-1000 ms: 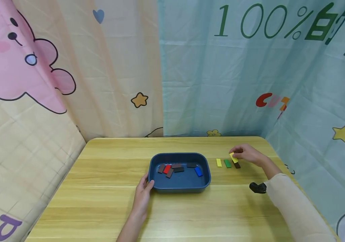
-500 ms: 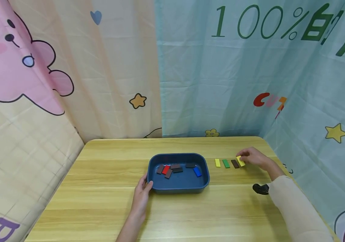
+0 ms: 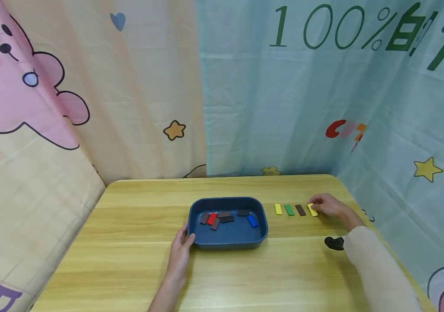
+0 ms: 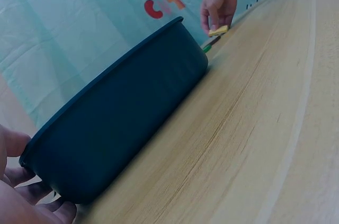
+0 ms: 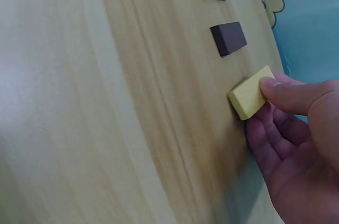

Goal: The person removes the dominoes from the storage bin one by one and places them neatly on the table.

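Holding a dark blue tub [image 4: 122, 113] by its near end on the table [image 4: 249, 118] with the left grip [image 4: 21, 203]. Pinching a yellow block [image 4: 219, 31] beyond it with the right grip [image 4: 219, 2], near a green piece [image 4: 207, 48].

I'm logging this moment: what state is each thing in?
Tray: upright on table
Left hand: grips tray
Right hand: pinching
Held yellow block: pinched; table contact unclear
Other yellow block: flat on table
Green block: flat on table
Brown block: flat on table
Red block: in tray
Blue block: in tray
Dark blocks: in tray
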Action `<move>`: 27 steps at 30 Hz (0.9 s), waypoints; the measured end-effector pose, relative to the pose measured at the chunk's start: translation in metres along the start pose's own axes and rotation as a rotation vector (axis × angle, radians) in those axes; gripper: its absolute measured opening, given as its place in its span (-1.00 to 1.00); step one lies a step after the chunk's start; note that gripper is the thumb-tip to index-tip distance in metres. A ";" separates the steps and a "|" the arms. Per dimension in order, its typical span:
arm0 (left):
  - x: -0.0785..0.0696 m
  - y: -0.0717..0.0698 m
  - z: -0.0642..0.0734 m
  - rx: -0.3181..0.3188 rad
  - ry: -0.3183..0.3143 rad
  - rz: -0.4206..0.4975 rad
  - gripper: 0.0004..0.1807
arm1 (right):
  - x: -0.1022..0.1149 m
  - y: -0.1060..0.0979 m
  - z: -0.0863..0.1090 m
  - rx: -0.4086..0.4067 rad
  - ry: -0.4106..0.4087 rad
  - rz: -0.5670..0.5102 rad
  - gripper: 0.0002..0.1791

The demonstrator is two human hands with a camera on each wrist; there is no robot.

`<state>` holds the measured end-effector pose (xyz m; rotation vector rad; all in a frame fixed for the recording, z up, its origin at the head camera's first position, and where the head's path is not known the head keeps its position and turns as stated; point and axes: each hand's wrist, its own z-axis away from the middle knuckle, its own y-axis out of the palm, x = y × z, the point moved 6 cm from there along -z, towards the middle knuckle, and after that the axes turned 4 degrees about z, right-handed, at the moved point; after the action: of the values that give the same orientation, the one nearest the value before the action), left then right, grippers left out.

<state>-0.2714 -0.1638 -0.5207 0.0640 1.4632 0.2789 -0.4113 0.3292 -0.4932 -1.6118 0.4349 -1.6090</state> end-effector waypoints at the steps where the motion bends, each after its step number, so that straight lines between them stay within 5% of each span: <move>1: 0.000 -0.001 0.000 -0.004 0.002 0.000 -0.41 | 0.001 0.000 -0.001 -0.010 -0.007 0.013 -0.75; 10: -0.003 0.000 0.000 0.005 0.009 0.001 -0.41 | -0.002 0.003 -0.004 -0.080 -0.033 0.053 -0.76; 27: 0.000 0.000 0.002 -0.001 0.018 -0.008 -0.41 | -0.011 0.008 0.002 -0.209 0.059 0.026 -0.81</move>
<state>-0.2698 -0.1637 -0.5205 0.0548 1.4814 0.2740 -0.4084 0.3327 -0.5061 -1.7076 0.6714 -1.6385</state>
